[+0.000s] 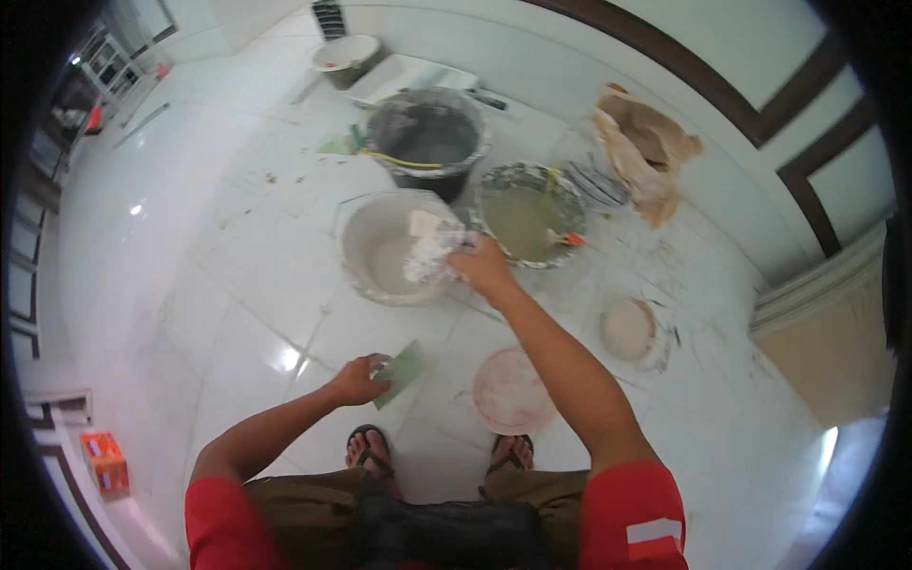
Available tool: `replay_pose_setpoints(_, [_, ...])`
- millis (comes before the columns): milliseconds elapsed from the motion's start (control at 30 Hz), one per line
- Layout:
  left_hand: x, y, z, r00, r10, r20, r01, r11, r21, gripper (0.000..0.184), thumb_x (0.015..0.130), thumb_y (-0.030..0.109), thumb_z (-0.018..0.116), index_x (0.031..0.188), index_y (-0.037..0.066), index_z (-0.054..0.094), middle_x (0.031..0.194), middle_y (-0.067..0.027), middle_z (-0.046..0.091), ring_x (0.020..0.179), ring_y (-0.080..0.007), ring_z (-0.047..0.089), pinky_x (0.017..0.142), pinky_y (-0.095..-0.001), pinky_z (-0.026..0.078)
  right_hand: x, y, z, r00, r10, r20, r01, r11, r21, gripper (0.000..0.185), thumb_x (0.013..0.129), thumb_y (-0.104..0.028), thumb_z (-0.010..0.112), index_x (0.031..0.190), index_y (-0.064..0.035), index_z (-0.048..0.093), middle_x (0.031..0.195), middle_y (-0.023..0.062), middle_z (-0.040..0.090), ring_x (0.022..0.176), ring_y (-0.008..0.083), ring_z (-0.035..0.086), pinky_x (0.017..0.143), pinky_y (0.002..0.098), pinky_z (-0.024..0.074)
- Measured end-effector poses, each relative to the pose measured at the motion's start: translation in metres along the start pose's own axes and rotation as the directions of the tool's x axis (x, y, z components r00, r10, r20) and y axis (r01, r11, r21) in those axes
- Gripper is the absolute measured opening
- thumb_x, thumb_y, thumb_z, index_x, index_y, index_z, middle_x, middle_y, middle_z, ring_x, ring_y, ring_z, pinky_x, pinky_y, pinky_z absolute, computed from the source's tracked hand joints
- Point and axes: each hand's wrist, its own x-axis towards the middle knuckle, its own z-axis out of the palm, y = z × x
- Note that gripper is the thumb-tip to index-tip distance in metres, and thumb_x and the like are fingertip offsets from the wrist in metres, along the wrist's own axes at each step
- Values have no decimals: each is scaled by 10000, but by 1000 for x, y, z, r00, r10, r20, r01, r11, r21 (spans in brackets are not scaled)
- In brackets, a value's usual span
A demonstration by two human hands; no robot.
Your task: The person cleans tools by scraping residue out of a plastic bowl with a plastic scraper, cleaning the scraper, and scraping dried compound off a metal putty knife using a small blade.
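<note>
My right hand (483, 264) is closed on a pale, flat scraper (424, 226) with a lump of white putty (432, 255) on it, partly blurred. It is over the right side of a whitish bucket (356, 271); whether the putty touches the bucket is unclear. Down and to the left, my left hand (359, 380) grips a green, thin flat scraper (401, 373) above the tiled floor. Just right of my right hand stands a bucket of cloudy greenish water (521, 217), with an orange-handled brush (568, 238) in it.
A dark bucket (427, 176) with a yellow handle stands behind the whitish one. Torn brown paper sacking (655, 142) lies by the wall. Two round lids (508, 391) (627, 328) lie on the floor to the right. A small tub (347, 59) and an orange box (104, 465) are farther off.
</note>
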Motion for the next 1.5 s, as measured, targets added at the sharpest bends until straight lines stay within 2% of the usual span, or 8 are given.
replay_pose_setpoints(133, [12,47,-31,986,101,-132,-138,937,-320,521,1011,372,626,1397,25,591,1322,-185,672,1198,-298,654,1021,-417,505,-11,-20,13,931,-322,-172,217,867,-448,297,787,-151,692,1034,11,666,945,255,704,882,452,676,811,514,533])
replay_pose_setpoints(300, [14,150,-72,992,-51,-115,-103,185,-977,595,1097,458,455,1523,44,423,1437,-110,560,1260,-245,576,1049,-398,474,-53,-50,36,718,-681,144,659,599,-455,182,868,-128,615,992,3,643,949,227,693,988,436,665,890,508,552])
replay_pose_setpoints(500, [45,112,-75,965,-22,-261,-243,299,-923,440,1102,355,453,1390,26,501,1339,-145,587,1198,-274,606,1027,-398,492,-84,-61,-1,621,-677,395,767,420,-485,156,912,-172,640,1000,-44,654,987,143,688,1027,336,667,864,457,566])
replay_pose_setpoints(600, [40,107,-83,973,-51,-227,-197,337,-921,439,1086,338,489,1384,15,498,1306,-141,604,1238,-293,611,1000,-401,498,-90,-39,-114,679,-659,325,695,432,-575,238,894,-286,721,1046,-103,728,1100,90,739,994,273,719,843,416,579])
replay_pose_setpoints(733, [45,71,-101,947,-204,-248,-155,384,-910,474,1079,366,504,1414,32,482,1288,-125,625,1252,-309,618,988,-416,496,-141,28,-306,768,-321,-555,37,886,-461,156,942,-133,714,1075,-56,736,840,85,747,700,162,676,668,292,529])
replay_pose_setpoints(833, [39,80,-117,921,-281,-271,-119,461,-879,455,1078,367,509,1398,45,508,1248,-102,652,1218,-288,636,947,-376,510,-190,168,-443,650,-403,-644,-432,501,-750,403,906,-285,699,1161,26,680,977,259,731,913,443,706,797,487,567])
replay_pose_setpoints(900, [39,85,-129,952,-257,-167,-19,494,-869,417,1070,370,527,1349,61,553,1214,-82,673,1163,-236,648,896,-340,513,-229,228,-485,712,7,-702,-672,299,-678,311,887,-228,682,1111,-13,705,1020,242,725,975,451,691,872,514,556])
replay_pose_setpoints(1500, [75,130,-137,907,-394,-146,113,563,-819,409,1022,368,592,1259,35,588,1176,-100,684,1010,-247,679,828,-385,556,-242,380,-514,616,192,-764,-738,480,-475,349,786,-279,809,962,11,726,940,156,745,847,314,691,794,455,539])
